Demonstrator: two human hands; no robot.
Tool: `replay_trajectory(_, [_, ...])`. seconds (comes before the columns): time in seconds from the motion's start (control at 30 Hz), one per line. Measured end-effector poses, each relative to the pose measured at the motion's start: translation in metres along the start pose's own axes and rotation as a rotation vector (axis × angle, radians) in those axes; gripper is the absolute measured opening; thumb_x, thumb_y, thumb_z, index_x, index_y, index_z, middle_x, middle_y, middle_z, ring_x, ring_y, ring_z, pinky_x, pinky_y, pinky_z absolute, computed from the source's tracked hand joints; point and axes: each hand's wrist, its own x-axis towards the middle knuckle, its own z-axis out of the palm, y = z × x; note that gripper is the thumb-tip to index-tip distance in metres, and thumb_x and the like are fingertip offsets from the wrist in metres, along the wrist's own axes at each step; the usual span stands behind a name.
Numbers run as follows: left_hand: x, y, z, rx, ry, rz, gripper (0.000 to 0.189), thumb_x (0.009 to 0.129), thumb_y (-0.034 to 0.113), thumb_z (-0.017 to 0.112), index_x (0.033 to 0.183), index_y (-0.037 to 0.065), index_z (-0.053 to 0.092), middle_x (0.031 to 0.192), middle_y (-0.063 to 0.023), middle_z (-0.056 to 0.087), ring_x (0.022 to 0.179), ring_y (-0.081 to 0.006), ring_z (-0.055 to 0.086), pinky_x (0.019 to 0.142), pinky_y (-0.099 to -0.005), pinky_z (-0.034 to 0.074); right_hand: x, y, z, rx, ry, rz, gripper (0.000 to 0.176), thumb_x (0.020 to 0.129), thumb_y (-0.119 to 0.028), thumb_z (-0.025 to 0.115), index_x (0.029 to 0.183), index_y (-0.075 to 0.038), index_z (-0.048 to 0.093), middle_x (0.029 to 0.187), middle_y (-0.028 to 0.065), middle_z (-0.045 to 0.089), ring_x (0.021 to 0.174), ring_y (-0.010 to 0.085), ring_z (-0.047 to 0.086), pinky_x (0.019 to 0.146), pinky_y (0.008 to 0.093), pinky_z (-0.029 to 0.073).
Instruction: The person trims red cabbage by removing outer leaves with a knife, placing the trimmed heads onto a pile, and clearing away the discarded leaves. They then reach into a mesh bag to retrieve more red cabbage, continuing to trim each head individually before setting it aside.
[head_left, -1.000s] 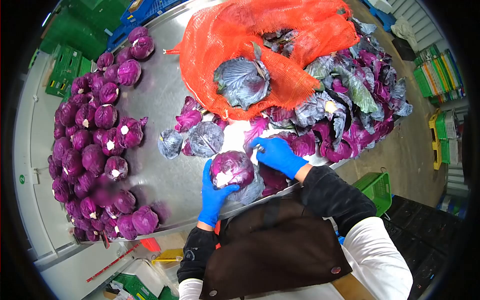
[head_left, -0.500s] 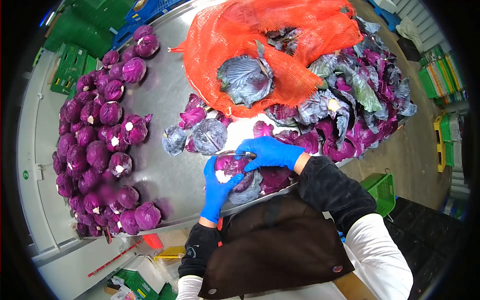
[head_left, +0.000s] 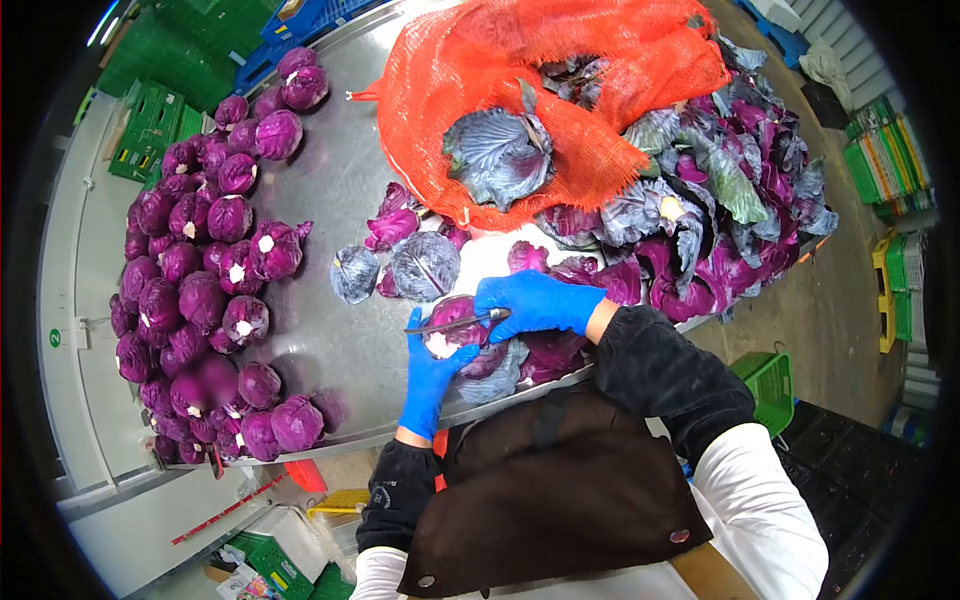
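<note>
Left hand (head_left: pixel 425 385) grip is clamped on a red cabbage (head_left: pixel 455 310) at the table's (head_left: pixel 330 180) near edge. Right hand (head_left: pixel 535 300) grip is closed around a knife (head_left: pixel 445 323) lying across it. Lettering on the left cuff (head_left: pixel 380 497) is too small to read.

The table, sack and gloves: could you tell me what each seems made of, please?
Table: likely stainless steel, dull grey sheen. Sack: orange plastic mesh, leaves visible through it. Gloves, left hand on cabbage, right hand holding knife: thin blue rubber, probably nitrile, skin-tight.

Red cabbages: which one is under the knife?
The red cabbage gripped by the left hand, with the knife in the right hand across it; the piled heads lie untouched.
</note>
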Motion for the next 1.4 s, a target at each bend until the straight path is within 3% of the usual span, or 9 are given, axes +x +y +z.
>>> replay_trajectory(0.2, [-0.007,-0.001,-0.018,-0.742,0.093,-0.389,0.052,0.084,0.013,0.065,0.129,0.001,0.043,0.120,-0.0108,0.054,0.108,-0.0240,0.057,0.095,-0.0374,0.047,-0.040,0.019,-0.004,0.341,0.143,0.090,0.034,0.078,-0.028,0.068,0.106,-0.009,0.063,0.097,0.0104,0.065,0.090,0.0265,0.063,0.081,0.0336,0.048])
replay_trajectory(0.3, [0.001,-0.005,-0.021,-0.741,0.092,-0.214,0.057,0.082,0.013,0.067,0.132,0.002,0.041,0.124,-0.0111,0.052,0.114,-0.0231,0.053,0.099,-0.0373,0.043,-0.053,0.028,-0.040,-0.384,0.376,0.691,0.039,0.073,-0.020,0.071,0.110,-0.013,0.064,0.095,0.0154,0.065,0.093,0.0299,0.063,0.080,0.0401,0.051])
replay_trajectory(0.37, [0.008,0.001,-0.025,-0.519,0.029,-0.153,0.068,0.078,0.012,0.071,0.136,0.002,0.037,0.129,-0.0123,0.049,0.120,-0.0241,0.048,0.102,-0.0372,0.039,-0.042,0.019,-0.032,-0.222,0.773,0.461,0.041,0.075,-0.022,0.070,0.113,-0.011,0.062,0.092,0.0167,0.064,0.092,0.0309,0.063,0.079,0.0398,0.051])
replay_trajectory(0.43, [0.012,0.033,-0.015,0.194,-0.087,0.190,0.075,0.072,0.010,0.076,0.135,0.000,0.038,0.132,-0.0132,0.046,0.121,-0.0244,0.047,0.102,-0.0368,0.039,-0.013,0.017,-0.010,0.177,0.719,0.243,0.046,0.074,-0.027,0.072,0.114,-0.009,0.060,0.094,0.0183,0.064,0.093,0.0329,0.063,0.080,0.0394,0.050])
replay_trajectory(0.63, [0.009,0.005,0.004,-0.008,0.104,-0.047,0.096,0.064,0.027,0.085,0.139,0.000,0.031,0.138,-0.0176,0.037,0.126,-0.0274,0.040,0.104,-0.0407,0.035,0.007,0.005,0.021,0.251,0.430,0.353,0.049,0.072,-0.036,0.071,0.110,-0.006,0.061,0.097,0.0198,0.063,0.089,0.0354,0.063,0.078,0.0409,0.050])
replay_trajectory(0.7, [0.004,0.004,0.026,0.530,0.197,0.194,0.103,0.059,0.034,0.088,0.138,0.000,0.030,0.139,-0.0205,0.032,0.127,-0.0296,0.036,0.105,-0.0417,0.032,0.007,-0.008,0.019,-0.003,0.390,0.397,0.040,0.075,-0.028,0.071,0.105,-0.004,0.063,0.093,0.0168,0.065,0.086,0.0287,0.066,0.076,0.0362,0.052])
replay_trajectory(0.87, [0.015,0.014,0.031,0.269,0.224,0.080,0.110,0.054,0.035,0.090,0.135,-0.007,0.029,0.134,-0.0214,0.036,0.126,-0.0308,0.036,0.106,-0.0402,0.031,-0.018,0.051,0.014,0.018,0.588,0.488,0.026,0.074,-0.027,0.063,0.085,-0.004,0.062,0.073,0.0195,0.063,0.070,0.0371,0.063,0.066,0.0441,0.051])
replay_trajectory(1.07, [0.048,0.032,0.018,0.515,-0.053,0.226,0.111,0.052,0.036,0.090,0.135,-0.006,0.031,0.129,-0.0199,0.044,0.119,-0.0316,0.045,0.101,-0.0400,0.038,-0.022,-0.007,0.005,-0.242,0.486,0.418,0.063,0.088,-0.047,0.053,0.135,-0.006,0.044,0.078,0.0140,0.066,0.066,0.0311,0.064,0.059,0.0422,0.050])
replay_trajectory(1.4, [0.062,0.052,0.028,0.312,-0.166,0.034,0.092,0.051,0.036,0.090,0.121,-0.004,0.046,0.114,-0.0165,0.056,0.104,-0.0282,0.057,0.090,-0.0375,0.046,-0.021,-0.013,0.009,-0.486,0.331,0.344,0.060,0.091,-0.045,0.048,0.138,-0.010,0.039,0.066,0.0109,0.061,0.054,0.0264,0.061,0.047,0.0387,0.048])
